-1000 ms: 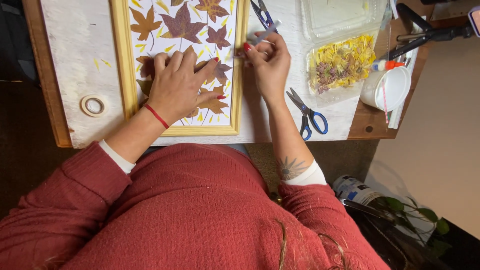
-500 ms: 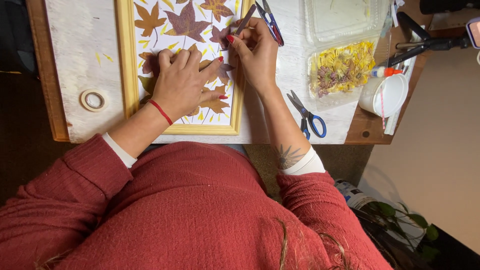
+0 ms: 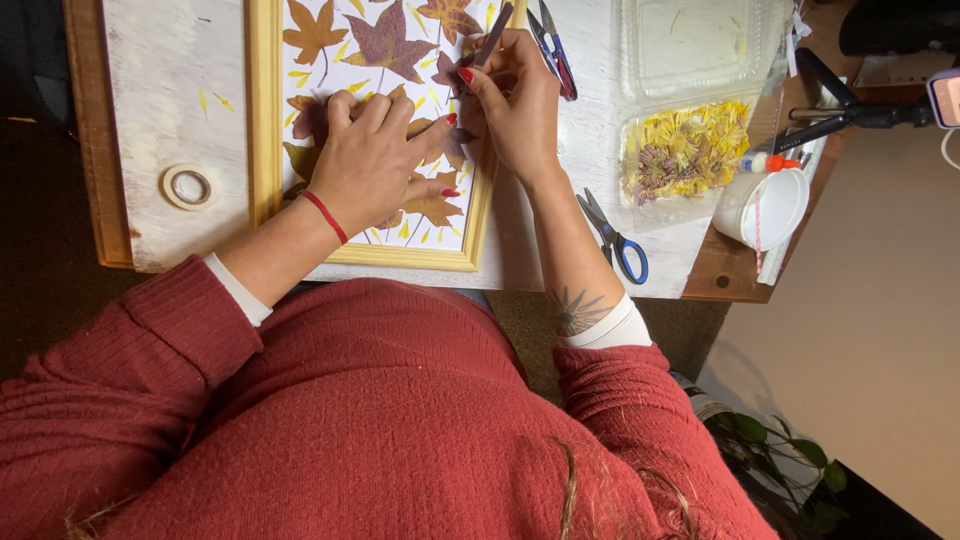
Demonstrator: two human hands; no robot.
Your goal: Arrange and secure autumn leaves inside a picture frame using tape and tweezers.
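Note:
A yellow wooden frame (image 3: 265,150) lies on the white board, filled with pressed maple leaves (image 3: 385,45) and yellow petals on white paper. My left hand (image 3: 375,160) lies flat on the leaves in the frame's lower middle, fingers spread. My right hand (image 3: 515,100) sits at the frame's right edge and pinches a thin dark tool (image 3: 492,38), like tweezers, whose tip points at a small dark leaf. A red band circles my left wrist.
Blue-handled scissors (image 3: 615,240) lie right of my right forearm; a second pair (image 3: 552,45) lies above the hand. A clear box of dried flowers (image 3: 685,150), a white cup (image 3: 765,210), a glue bottle (image 3: 768,162) and a tape roll (image 3: 189,186) stand around.
My right hand has moved left from beside the upper scissors onto the frame's edge, now holding the thin tool over the leaves. My left hand has stayed pressed on the leaves.

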